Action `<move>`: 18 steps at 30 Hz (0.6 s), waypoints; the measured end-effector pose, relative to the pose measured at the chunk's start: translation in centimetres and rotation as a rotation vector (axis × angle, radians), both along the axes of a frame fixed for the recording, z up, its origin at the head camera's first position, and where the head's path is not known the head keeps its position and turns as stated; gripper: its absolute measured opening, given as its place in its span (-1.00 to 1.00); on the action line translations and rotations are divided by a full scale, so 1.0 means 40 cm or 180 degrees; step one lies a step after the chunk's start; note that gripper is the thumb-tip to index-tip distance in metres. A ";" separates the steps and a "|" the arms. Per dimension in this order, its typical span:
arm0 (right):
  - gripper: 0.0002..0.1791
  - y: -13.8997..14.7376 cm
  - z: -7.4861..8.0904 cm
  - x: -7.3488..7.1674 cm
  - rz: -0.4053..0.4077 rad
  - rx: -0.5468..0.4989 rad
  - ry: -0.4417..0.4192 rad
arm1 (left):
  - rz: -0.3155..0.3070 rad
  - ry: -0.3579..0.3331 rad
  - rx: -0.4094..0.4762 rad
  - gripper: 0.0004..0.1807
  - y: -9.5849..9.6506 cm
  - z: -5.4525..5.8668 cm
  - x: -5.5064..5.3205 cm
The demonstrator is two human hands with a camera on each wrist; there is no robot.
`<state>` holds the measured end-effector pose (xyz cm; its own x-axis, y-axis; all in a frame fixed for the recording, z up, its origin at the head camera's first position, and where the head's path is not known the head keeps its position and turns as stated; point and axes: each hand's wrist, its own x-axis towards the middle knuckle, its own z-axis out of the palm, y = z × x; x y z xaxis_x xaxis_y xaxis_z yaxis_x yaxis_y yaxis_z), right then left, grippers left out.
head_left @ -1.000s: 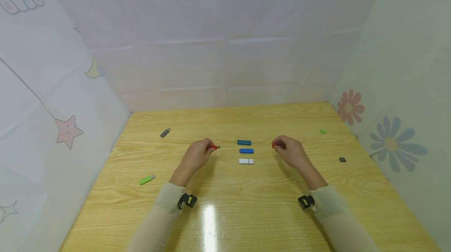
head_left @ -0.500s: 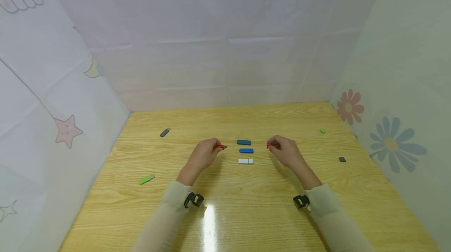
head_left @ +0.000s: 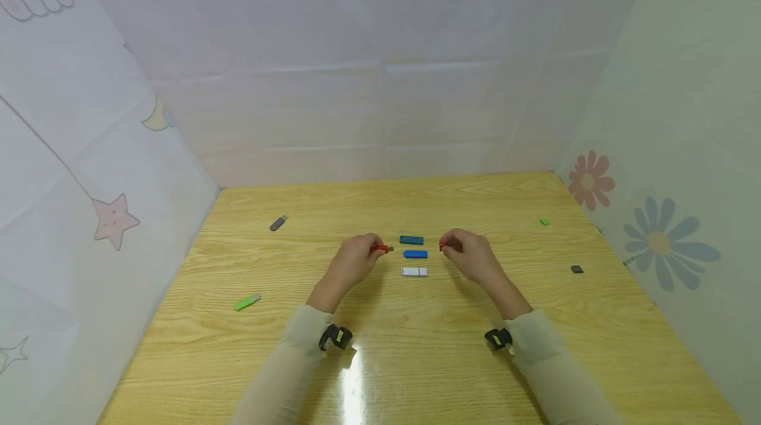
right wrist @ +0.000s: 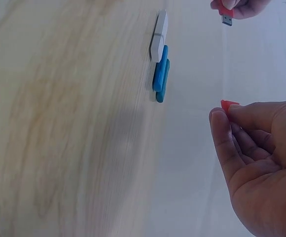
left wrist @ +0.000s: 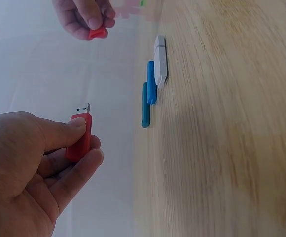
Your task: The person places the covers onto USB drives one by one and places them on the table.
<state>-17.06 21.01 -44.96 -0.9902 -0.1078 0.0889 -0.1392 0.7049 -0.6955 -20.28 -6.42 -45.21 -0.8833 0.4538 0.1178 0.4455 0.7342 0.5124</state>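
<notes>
My left hand (head_left: 355, 262) pinches a red USB stick (left wrist: 80, 138) between thumb and fingers, its bare metal plug pointing toward the other hand. Opposite it, my right hand (head_left: 471, 258) pinches a small red USB cap (right wrist: 228, 105) at the fingertips. Both hands are raised above the table, and a gap separates plug from cap. Between and below them lie a teal USB stick (head_left: 411, 240), a blue USB stick (head_left: 415, 254) and a white USB stick (head_left: 414, 271), stacked in a short column.
On the left of the wooden table (head_left: 380, 359) lie a grey USB stick (head_left: 278, 223) and a green USB stick (head_left: 246, 303), both with plugs bare. A green cap (head_left: 543, 221) and a dark grey cap (head_left: 577, 269) lie at the right. Printed cloth walls surround the table's back and sides.
The left hand has moved right with the red USB stick, and the right hand has moved left with the red cap, narrowing the gap. The things on the table have stayed put.
</notes>
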 end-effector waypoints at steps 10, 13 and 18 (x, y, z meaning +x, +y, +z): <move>-0.85 -0.034 -0.006 -0.010 0.0057 -0.0030 -0.0034 | -0.0054 -0.0015 -0.0005 -0.87 0.028 0.009 0.004; -0.84 -0.041 -0.005 -0.010 0.0075 -0.0011 -0.0047 | -0.0084 0.0017 -0.0013 -0.87 0.038 0.011 0.004; -0.84 -0.055 0.003 -0.009 0.0121 -0.0029 -0.0033 | -0.0113 0.0061 -0.0030 -0.86 0.050 0.009 0.004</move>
